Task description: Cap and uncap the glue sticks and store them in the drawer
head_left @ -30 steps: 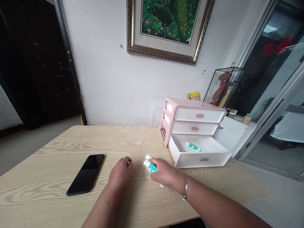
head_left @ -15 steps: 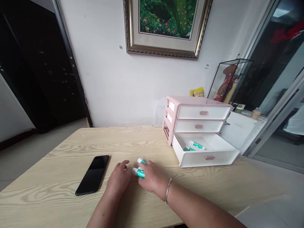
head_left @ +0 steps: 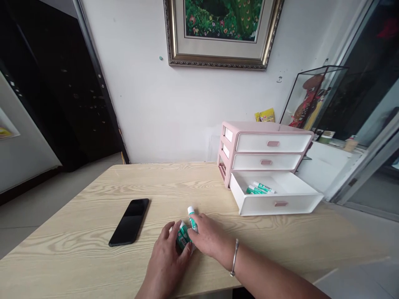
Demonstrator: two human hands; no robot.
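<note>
Green-and-white glue sticks [head_left: 183,233] lie side by side under my left hand [head_left: 170,253], whose fingers and thumb close around them at the table top. My right hand [head_left: 208,236], with a silver bangle at its wrist, grips another glue stick [head_left: 191,216] between thumb and fingers, its white cap pointing away from me. The two hands nearly touch, and the lower ends of the sticks are partly hidden. Several more green-and-white sticks [head_left: 260,188] rest inside the pulled-out bottom drawer [head_left: 260,206] of a pink and white drawer unit [head_left: 271,143].
A black phone [head_left: 129,222] lies on the wooden table [head_left: 149,182] left of my hands. Behind the drawer unit are a yellow packet [head_left: 265,115] and a glass display case [head_left: 311,97]. A framed picture [head_left: 218,58] hangs on the wall.
My left hand has come right and closed around the sticks that my right hand was bunching. My right hand now pinches one stick, turned more upright in view. The view has shifted slightly.
</note>
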